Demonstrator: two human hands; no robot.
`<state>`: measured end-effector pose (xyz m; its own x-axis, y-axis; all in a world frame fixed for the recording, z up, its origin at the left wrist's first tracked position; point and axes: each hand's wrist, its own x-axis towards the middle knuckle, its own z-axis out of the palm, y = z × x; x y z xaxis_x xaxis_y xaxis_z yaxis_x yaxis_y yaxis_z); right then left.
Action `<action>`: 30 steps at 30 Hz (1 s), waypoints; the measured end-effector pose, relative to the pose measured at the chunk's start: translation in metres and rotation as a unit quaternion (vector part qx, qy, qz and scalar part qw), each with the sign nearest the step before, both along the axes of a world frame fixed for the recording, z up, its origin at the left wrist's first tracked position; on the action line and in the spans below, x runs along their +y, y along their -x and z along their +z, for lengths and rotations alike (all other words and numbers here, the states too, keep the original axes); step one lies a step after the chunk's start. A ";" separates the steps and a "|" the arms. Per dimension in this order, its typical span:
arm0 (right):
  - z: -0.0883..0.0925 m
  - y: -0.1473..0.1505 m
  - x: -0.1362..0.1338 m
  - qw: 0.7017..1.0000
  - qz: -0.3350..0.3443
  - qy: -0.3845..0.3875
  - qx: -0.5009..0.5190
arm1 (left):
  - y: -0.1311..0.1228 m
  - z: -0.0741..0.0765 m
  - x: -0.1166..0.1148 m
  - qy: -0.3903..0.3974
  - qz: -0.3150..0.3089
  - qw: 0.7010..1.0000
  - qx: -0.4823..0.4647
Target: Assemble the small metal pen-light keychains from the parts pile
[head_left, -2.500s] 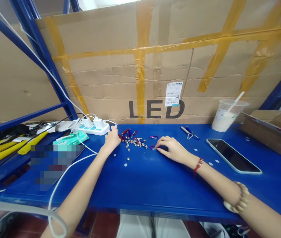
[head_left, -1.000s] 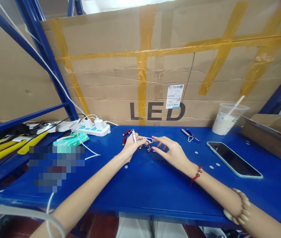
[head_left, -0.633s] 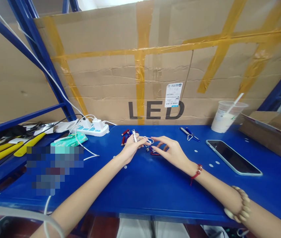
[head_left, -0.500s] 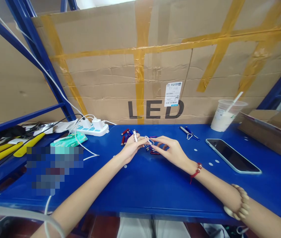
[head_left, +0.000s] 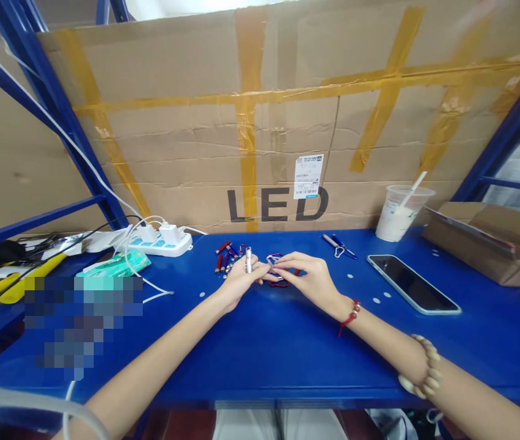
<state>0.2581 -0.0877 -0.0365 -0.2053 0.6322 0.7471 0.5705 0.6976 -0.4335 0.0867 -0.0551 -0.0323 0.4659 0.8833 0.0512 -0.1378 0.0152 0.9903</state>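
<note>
My left hand [head_left: 238, 280] is closed around a small silver flashlight [head_left: 249, 260], which stands up between thumb and palm. Its fingertips meet those of my right hand [head_left: 317, 278], which pinches a silver carabiner [head_left: 271, 263] mostly covered by the fingers. Whether the carabiner is joined to the flashlight cannot be seen. Behind the left hand lie several small red and blue cylinders [head_left: 219, 263]. A red carabiner [head_left: 279, 284] and others in red and purple rest under and behind the fingertips.
A silver cylinder [head_left: 332, 241] and a blue one with a carabiner lie at the back right. Beyond are a phone [head_left: 413, 284], a drink cup [head_left: 395, 221] and an open cardboard box [head_left: 470, 244]. On the left are a power strip [head_left: 175, 249], cables and a green tissue pack [head_left: 138, 263].
The view has shifted slightly to the right. My fingertips have come closer together, and the carabiner between them is now more covered.
</note>
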 end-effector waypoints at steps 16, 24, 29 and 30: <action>0.002 0.000 -0.001 0.997 0.066 -0.009 -0.031 | 0.012 0.009 0.003 0.163 -0.101 0.980 0.059; 0.003 0.002 -0.001 0.998 0.051 0.034 -0.015 | 0.008 0.009 0.004 0.115 0.010 0.991 0.061; -0.001 0.004 -0.003 0.996 0.019 0.080 -0.033 | 0.006 0.003 0.005 0.067 0.068 0.995 0.023; -0.002 0.004 -0.003 0.996 0.012 0.073 -0.053 | 0.005 0.002 0.004 0.061 0.078 0.995 0.019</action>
